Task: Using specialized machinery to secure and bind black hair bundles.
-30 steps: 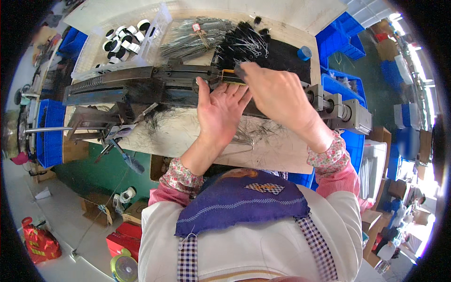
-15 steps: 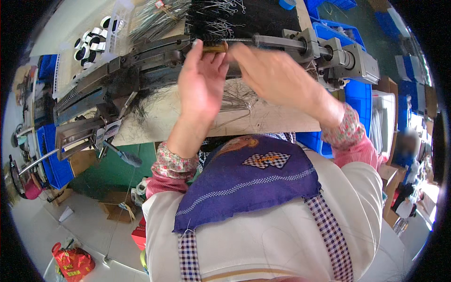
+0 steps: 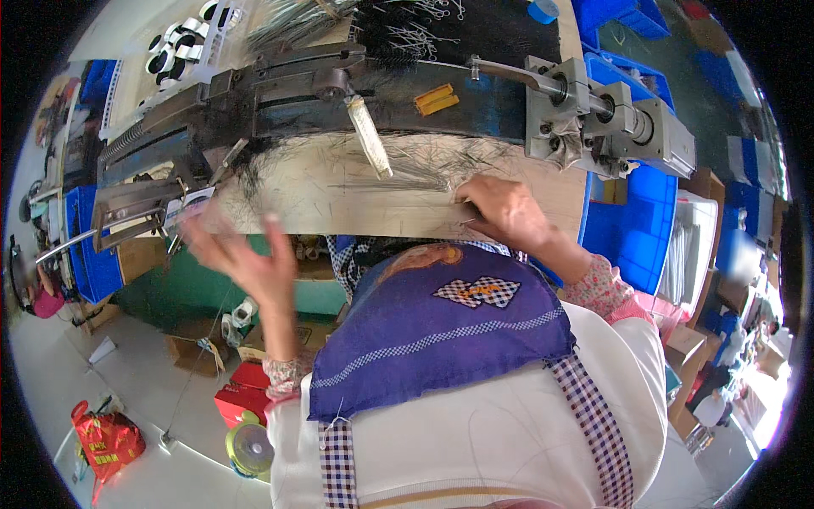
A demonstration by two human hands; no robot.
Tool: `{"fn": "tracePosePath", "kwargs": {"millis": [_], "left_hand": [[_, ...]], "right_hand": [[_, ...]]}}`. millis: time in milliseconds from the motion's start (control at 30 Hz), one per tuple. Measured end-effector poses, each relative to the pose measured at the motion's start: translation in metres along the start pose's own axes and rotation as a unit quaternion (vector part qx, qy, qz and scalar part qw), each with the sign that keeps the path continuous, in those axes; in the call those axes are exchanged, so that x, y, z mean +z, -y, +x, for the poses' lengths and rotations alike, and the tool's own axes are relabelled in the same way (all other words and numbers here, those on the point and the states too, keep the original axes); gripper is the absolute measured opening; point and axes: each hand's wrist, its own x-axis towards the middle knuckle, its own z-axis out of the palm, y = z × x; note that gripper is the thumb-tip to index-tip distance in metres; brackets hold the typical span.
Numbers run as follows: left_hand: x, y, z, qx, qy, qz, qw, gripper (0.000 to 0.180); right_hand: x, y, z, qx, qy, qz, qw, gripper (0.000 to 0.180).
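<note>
Now that the yellow block (image 3: pixel 438 105) lies released, untended, left hand (image 3: pixel 244 261) splays, apparently empty, at nine o'clock; right hand (image 3: pixel 507 210) curls at two, grip unclear.

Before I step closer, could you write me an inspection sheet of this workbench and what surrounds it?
Surface: pale wooden tabletop carrying a metal bench machine.
Work things: yellow block on the machine; wrapped handle jutting toward the person; looped-end wire brushes beyond the machine.
Clutter: loose dark bristles on the tabletop; thin wires near the right hand.
Hands: left hand blurred, fingers spread, near the metal frame; right hand curled at the tabletop's front edge, contents unclear.
Cables: thin cord-like line at lower left, too fine to identify.
Surroundings: translucent crate of black-and-white rolls; blue bins at right; red plastic bag on the floor.
</note>
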Motion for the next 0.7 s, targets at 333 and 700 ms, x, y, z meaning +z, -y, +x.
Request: {"fn": "tracePosePath", "kwargs": {"millis": [333, 700], "left_hand": [[-0.030, 0.205, -0.083, -0.415, 0.112, 0.134, 0.893, 0.072], [-0.040, -0.096, 0.050, -0.027, 0.433, -0.564, 0.702, 0.030]], "right_hand": [[-0.105, 0.029, 0.005, 0.125, -0.265, 0.093, 0.952, 0.011], [-0.087, 0.078, 0.094, -0.058, -0.151, 0.136, 0.978, 0.017]]}}
